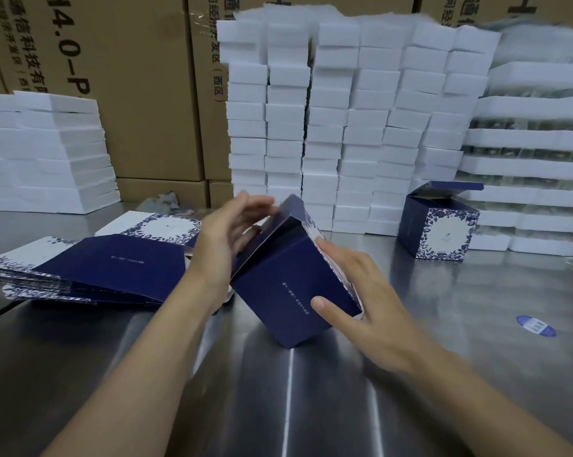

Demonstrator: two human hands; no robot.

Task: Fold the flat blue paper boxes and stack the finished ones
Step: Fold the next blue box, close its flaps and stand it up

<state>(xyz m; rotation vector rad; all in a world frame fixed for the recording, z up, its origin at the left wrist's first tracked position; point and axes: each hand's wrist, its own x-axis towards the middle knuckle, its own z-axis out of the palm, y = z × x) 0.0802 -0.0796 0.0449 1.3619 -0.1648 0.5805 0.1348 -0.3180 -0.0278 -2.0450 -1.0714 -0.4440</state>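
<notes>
– Since you're standing right there, what's actually going on up close?

– Nearest me, the right hand (361, 291) grips the half-folded blue box (278, 285), thumb flat on the dark face and the other fingers round the flowery side. It sits tilted in the middle of the bench (113, 374), one bottom corner down on the steel, top flaps open. The left hand (225, 239) is a bit blurry. Its fingers are mostly straight and loose, touching the raised flap, not clamped on anything.

– And everything else?

– Blue oval sticker (535, 325) on the steel off to the right. The flat ones lie in a fanned pile (107, 268) just left of the left wrist. One finished box (440, 222) stands upright further back on the right, lid flap up, well apart from the one being held. Behind all that, white blocks (344, 127) are stacked high, with brown cartons (140, 77) at the very back.
</notes>
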